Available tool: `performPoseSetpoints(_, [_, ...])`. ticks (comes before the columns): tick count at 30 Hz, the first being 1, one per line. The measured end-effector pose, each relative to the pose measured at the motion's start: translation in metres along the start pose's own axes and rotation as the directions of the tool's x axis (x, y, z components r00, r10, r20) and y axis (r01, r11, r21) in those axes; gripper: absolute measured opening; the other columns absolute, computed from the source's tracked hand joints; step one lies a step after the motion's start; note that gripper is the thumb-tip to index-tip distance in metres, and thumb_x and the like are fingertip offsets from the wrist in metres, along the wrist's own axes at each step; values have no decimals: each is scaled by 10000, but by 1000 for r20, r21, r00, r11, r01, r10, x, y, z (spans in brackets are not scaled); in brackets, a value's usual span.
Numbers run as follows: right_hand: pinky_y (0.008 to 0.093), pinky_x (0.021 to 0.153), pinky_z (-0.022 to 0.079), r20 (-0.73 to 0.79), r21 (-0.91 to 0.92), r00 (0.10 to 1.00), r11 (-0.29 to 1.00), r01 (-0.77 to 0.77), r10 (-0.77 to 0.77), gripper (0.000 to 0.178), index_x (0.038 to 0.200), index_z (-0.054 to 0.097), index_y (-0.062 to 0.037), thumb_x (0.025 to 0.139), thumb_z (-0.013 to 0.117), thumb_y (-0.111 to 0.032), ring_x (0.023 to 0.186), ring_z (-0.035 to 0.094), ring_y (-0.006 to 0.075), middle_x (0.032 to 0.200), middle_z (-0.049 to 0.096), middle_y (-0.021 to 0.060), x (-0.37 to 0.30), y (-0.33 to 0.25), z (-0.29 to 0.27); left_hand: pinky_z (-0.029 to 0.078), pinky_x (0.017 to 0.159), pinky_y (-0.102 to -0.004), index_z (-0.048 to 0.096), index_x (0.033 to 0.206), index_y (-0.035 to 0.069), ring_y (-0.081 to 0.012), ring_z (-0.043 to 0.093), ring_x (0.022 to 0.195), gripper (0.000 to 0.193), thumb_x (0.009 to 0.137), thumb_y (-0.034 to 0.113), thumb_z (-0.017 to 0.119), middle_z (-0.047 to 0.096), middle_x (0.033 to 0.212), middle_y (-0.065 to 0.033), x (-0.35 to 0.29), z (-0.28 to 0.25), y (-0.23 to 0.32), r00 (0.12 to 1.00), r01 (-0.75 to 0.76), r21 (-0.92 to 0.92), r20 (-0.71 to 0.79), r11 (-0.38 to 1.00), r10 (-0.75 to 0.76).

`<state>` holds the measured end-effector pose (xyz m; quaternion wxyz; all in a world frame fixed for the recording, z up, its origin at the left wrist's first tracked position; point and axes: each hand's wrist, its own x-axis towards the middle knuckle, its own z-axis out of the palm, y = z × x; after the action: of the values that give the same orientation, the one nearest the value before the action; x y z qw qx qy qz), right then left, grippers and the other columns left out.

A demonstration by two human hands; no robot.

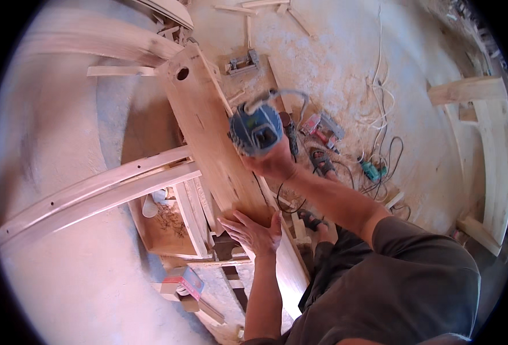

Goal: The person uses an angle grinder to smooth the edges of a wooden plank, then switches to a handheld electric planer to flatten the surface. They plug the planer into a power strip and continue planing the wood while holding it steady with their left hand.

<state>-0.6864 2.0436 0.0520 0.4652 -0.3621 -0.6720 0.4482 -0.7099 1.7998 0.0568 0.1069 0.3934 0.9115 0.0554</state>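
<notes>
A long wooden board (208, 138) runs from the upper left toward my body, with a dark round hole near its far end. My right hand (274, 163) is closed around a blue handheld router (255, 129), which stands at the board's right edge; its underside is hidden from above. From the tool's top a grey cable loops off to the right. My left hand (255, 233) lies flat on the nearer part of the board, fingers spread, holding nothing. Beneath my right wrist, a thin dark line shows along the board's edge.
Two long pale rails (93, 190) jut left from under the board. A wooden box (167, 224) with shavings sits below them. On the dusty floor lie a red power tool (321, 135), a green tool (373, 171) and tangled cords. A wooden frame (487, 155) stands at right.
</notes>
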Motion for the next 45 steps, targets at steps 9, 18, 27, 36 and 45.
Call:
performPoseSetpoints(9, [451, 974, 497, 74, -98, 969, 965, 244, -237, 600, 1246, 643, -79, 705, 845, -242, 1141, 640, 341, 1248, 660, 126, 2, -10, 14, 105, 1176, -657, 50, 1578, -50, -599, 88, 1447, 1301, 771, 792, 627, -18, 1572, -438, 2, -6, 4, 998, 36, -26, 45, 999, -35])
performPoseSetpoints(18, [455, 919, 523, 105, -479, 947, 818, 317, -305, 614, 1311, 575, -68, 747, 776, -206, 1053, 652, 400, 1183, 644, 195, 112, 43, 70, 189, 1122, -695, 101, 1570, -9, -618, 184, 1384, 1213, 750, 624, 732, 79, 1525, -465, 7, -19, 7, 1000, 11, -69, 17, 998, -10])
performPoseSetpoints(27, [456, 915, 539, -232, -287, 925, 930, 231, -301, 767, 1331, 464, -31, 670, 783, -252, 1086, 662, 400, 1187, 640, 218, 275, 75, 130, 248, 1052, -742, 101, 1568, 14, -651, 229, 1336, 1218, 724, 610, 745, 104, 1489, -496, 11, -19, 0, 1000, -3, -71, 29, 997, 5])
performPoseSetpoints(36, [501, 802, 556, -354, -202, 924, 976, 79, -148, 648, 1185, 440, -25, 693, 783, -270, 907, 679, 433, 940, 685, 225, 325, 96, 121, 261, 1069, -731, 112, 1586, 53, -643, 229, 1360, 1234, 697, 572, 792, 114, 1522, -465, 13, -23, -3, 1000, -9, -155, -11, 988, 7])
performPoseSetpoints(45, [372, 864, 532, -278, -337, 960, 934, -119, 22, 689, 1156, 532, -17, 604, 885, -232, 960, 669, 267, 1048, 686, 138, 166, 140, -40, 227, 1083, -754, 184, 1571, 63, -653, 156, 1419, 1186, 714, 627, 780, 40, 1556, -468, 7, -13, -6, 1000, -5, -50, -6, 999, 5])
